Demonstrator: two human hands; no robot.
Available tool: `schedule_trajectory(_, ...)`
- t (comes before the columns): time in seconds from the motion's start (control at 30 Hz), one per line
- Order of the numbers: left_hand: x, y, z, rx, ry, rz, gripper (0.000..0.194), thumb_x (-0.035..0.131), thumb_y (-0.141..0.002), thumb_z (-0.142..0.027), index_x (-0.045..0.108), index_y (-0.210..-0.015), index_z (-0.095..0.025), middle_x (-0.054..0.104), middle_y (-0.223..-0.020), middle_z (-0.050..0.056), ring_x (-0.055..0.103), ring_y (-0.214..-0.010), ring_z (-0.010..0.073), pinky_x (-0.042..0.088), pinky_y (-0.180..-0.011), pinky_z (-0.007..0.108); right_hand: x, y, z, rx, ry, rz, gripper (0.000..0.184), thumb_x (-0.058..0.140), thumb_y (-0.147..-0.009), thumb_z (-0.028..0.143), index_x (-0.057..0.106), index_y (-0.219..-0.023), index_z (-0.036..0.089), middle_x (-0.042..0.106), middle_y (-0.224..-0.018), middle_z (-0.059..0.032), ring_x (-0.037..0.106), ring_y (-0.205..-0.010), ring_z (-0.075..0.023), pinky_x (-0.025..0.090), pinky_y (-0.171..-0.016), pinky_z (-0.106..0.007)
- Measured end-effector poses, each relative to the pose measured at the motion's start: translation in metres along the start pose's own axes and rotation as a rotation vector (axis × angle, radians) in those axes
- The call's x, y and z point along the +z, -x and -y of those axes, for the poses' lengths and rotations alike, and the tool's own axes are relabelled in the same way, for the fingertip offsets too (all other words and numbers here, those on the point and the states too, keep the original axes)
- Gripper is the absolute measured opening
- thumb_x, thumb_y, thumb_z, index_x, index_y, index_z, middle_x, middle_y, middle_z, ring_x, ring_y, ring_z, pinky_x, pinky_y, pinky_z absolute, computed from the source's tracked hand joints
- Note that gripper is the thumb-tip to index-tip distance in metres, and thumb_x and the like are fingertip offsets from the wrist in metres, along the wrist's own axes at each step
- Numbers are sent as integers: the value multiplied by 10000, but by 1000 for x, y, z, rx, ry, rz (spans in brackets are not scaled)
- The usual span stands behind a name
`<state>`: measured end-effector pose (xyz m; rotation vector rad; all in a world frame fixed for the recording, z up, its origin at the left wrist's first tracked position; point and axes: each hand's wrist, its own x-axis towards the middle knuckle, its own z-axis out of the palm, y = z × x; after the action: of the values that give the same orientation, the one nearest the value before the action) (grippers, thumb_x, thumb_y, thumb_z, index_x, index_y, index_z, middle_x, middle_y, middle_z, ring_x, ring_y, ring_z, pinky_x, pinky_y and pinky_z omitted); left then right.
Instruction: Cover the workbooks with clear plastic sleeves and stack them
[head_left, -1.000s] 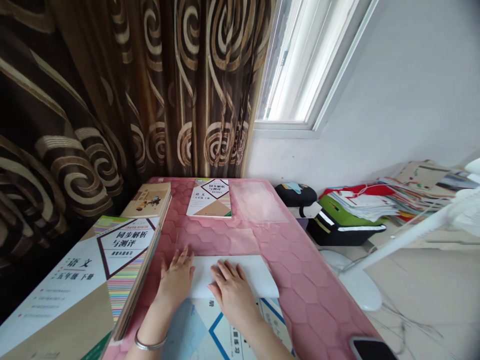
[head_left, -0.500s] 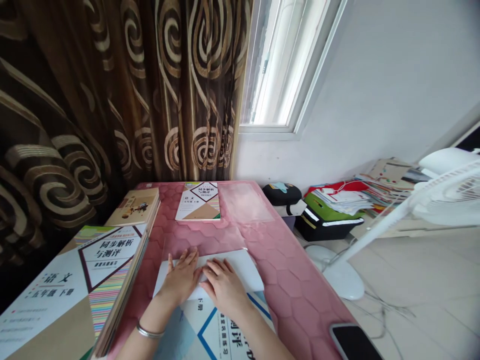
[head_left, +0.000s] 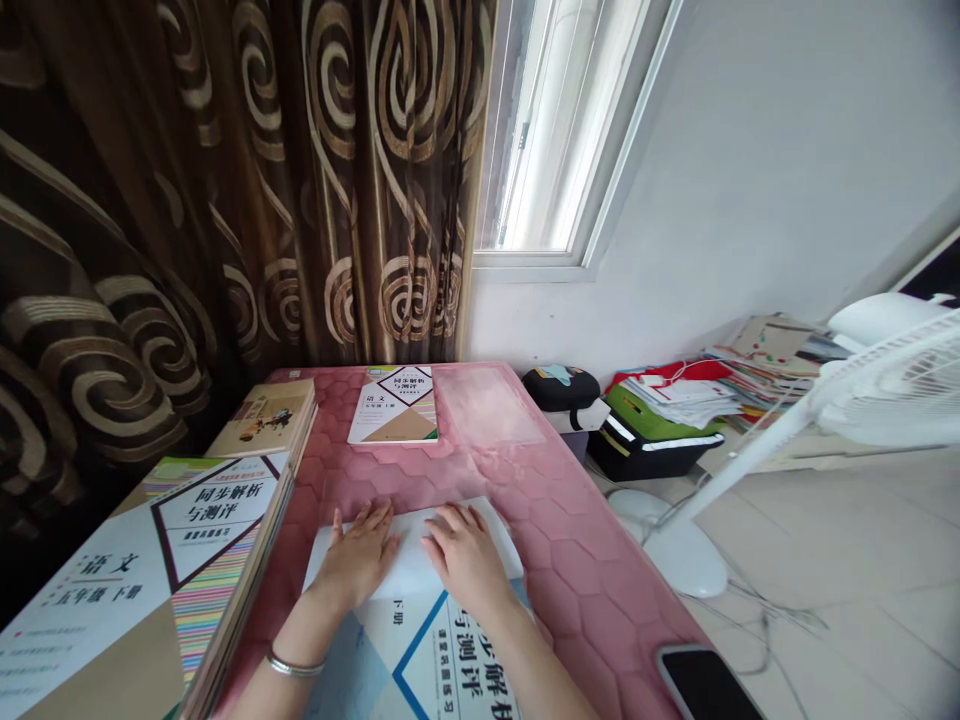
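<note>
A blue and white workbook [head_left: 420, 655] with large dark Chinese characters lies in front of me on the table. Across its far part runs a plain white folded sheet [head_left: 411, 562]; whether it belongs to the book I cannot tell. My left hand [head_left: 357, 556] lies flat on the left part of this white sheet, fingers stretched out and pointing away from me. On its right part rests my right hand [head_left: 466, 556], open too, with the fingers slightly bent. Neither hand grips anything. A silver bangle circles my left wrist.
Books are stacked [head_left: 217, 540] at the left. Another workbook [head_left: 394, 405] and a clear plastic sheet [head_left: 491, 405] lie at the pink table's [head_left: 592, 590] far end. A phone [head_left: 705, 685] is near its right edge. A white fan [head_left: 757, 455] stands beyond, on the floor.
My right hand has slid to the right and away from my left hand, leaving a wider gap between them on the white sheet. The left hand stays nearly in place.
</note>
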<state>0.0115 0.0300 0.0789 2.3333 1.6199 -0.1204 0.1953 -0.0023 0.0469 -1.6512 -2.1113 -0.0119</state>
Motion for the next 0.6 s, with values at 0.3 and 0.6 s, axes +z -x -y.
schedule_trajectory(0.3, 0, -3, -5, -24, -39, 11, 562, 228, -944, -361, 301, -1474, -190, 254, -1549, 44, 222, -1438, 252, 54, -1153, 595, -24, 5, -47, 565, 131, 70, 282, 452, -918, 335, 669, -1007, 180, 680, -1000, -120, 594, -983, -277, 438, -767, -344)
schedule_trajectory(0.6, -5, -19, -21, 0, -34, 42, 589, 237, -933, -413, 334, -1466, -182, 230, -1563, 64, 204, -1431, 343, 73, -1121, 658, -4, -2, -78, 744, -377, 50, 215, 528, -822, 343, 651, -977, 260, 734, -914, -5, 670, -906, -200, 446, -694, -277)
